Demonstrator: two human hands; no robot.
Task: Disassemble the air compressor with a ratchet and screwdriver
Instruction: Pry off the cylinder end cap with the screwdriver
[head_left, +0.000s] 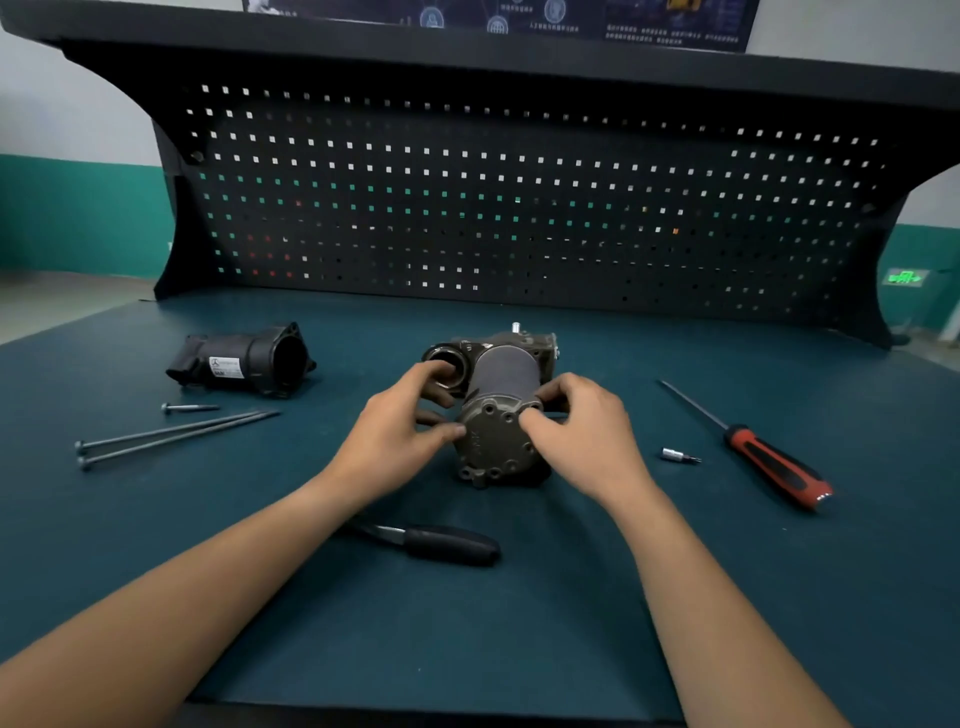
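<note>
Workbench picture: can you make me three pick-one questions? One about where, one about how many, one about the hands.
1. Where is the red-handled screwdriver? A right of the compressor B left of it C on top of it
2. How many long bolts lie at the left? A one B two C five
3. What are the left hand and right hand doing? A waving B holding tools C gripping the compressor
Answers: 1 A, it lies beyond the right hand. 2 B, two lie side by side. 3 C, both hands' fingers curl round it.
</note>
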